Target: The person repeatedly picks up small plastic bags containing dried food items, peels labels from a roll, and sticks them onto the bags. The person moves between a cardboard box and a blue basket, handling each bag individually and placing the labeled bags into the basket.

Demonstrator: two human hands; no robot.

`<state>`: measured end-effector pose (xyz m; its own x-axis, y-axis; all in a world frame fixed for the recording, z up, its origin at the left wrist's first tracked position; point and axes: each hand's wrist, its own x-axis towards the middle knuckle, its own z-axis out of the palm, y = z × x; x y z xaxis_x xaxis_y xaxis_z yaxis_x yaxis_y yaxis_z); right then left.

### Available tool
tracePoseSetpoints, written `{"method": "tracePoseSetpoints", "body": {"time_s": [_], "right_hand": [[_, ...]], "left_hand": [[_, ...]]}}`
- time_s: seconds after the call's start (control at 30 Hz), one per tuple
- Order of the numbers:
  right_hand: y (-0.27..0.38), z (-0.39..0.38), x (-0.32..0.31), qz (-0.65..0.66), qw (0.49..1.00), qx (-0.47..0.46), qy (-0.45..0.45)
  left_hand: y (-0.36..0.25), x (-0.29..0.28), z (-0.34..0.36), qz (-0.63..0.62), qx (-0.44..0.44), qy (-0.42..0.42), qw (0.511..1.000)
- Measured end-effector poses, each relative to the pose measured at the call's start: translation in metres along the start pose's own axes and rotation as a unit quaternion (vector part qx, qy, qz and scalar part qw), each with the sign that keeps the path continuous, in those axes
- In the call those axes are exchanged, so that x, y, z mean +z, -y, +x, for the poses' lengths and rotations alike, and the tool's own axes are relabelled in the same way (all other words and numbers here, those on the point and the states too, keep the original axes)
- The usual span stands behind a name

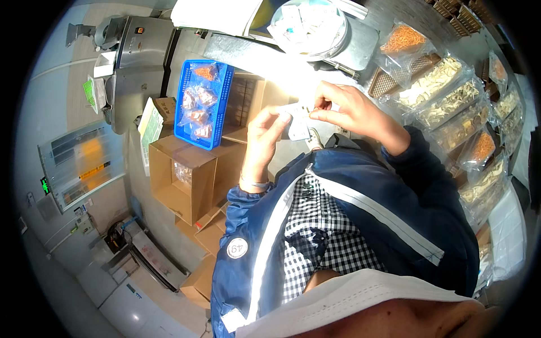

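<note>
A small white packet [297, 121] is held up in front of the person's chest, above the edge of the work surface and between both hands. The left hand [265, 132] grips its left edge, fingers curled and thumb pressed against the packet. The right hand [344, 110] pinches the upper right corner between thumb and forefinger, the other fingers folded loosely. Glare from the bright surface behind washes out the packet's details.

Just beyond the hands stands a round white tub [307, 25] filled with similar small white packets, resting on a grey metal tray [360, 45]. To the person's left, a blue plastic crate [203, 104] holds clear bags of orange and pale contents and sits across open cardboard boxes [186, 174]. Further left is a grey metal machine [132, 62].

To the person's right, a row of clear bags [451, 101] holding pale dried slices and orange strands runs along the table, lying on brown lattice trays [389, 81].

The person wears a dark blue jacket [394, 208] with a pale stripe over a black-and-white checked shirt [321, 231].
</note>
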<state>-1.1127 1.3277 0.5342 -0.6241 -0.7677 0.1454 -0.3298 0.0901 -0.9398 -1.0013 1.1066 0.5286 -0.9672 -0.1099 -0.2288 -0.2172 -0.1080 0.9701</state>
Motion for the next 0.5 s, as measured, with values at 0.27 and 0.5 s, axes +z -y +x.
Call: {"method": "tracePoseSetpoints", "body": {"time_s": [0.27, 0.5], "right_hand": [[-0.003, -0.002, -0.001, 0.057, 0.998, 0.016, 0.003], [-0.012, -0.003, -0.009, 0.092, 0.995, 0.04, 0.006]], "left_hand": [[0.001, 0.01, 0.008, -0.082, -0.019, 0.016, 0.996], [-0.001, 0.017, 0.013, -0.064, -0.038, 0.016, 0.997]]}}
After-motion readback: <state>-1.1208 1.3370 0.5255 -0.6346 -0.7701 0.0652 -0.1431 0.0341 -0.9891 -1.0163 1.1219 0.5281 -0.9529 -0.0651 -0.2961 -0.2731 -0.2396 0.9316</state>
